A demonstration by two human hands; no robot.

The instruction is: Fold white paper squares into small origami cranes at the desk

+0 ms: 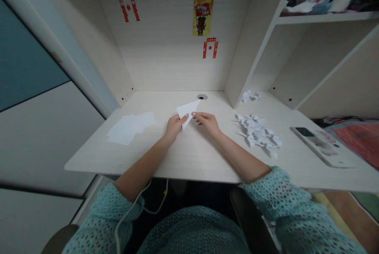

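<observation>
A folded white paper triangle (187, 110) lies on the pale wooden desk (192, 155), pointing away from me. My left hand (174, 125) pinches its near left edge between thumb and fingers. My right hand (207, 121) rests at the paper's near right corner with its fingertips curled onto it. Both forearms stretch across the desk from teal knit sleeves.
A loose stack of white paper sheets (130, 127) lies left of my hands. Several folded paper figures (259, 133) are scattered to the right, more at the shelf foot (251, 96). A phone (321, 145) lies far right. A cable hole (202, 96) sits behind the paper.
</observation>
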